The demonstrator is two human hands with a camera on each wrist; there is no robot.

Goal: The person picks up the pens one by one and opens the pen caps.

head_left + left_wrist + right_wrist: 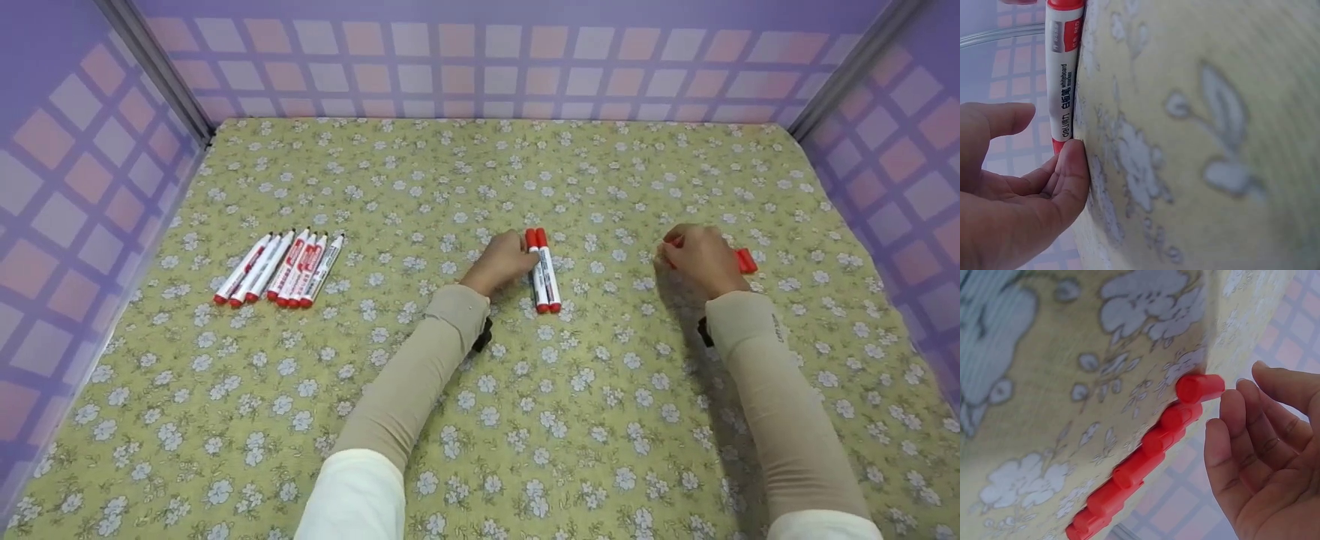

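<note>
Left hand [504, 260] sits mid-bench, right beside two markers [544, 271] lying side by side. Their long axis runs away from the person, red caps at the far end, red tails pointing back toward the body. In the left wrist view one fingertip [1072, 169] presses against the tail of the nearer marker [1063, 73]; the other fingers are spread and loosely bent, gripping nothing.

Over to the right hand [699, 259], well apart from that pair, covering a row of loose red caps [745, 260]. Only the end of the row peeks out past the hand in the head view. The right wrist view shows the caps [1145, 469] laid end to end in a line on the flowered cloth [480, 420], the fingers [1230, 439] relaxed and slightly parted, just beside the end cap, clamped on nothing.

Far left on the bench lies a group of six markers [281, 268], fanned together, tails toward the person.
</note>
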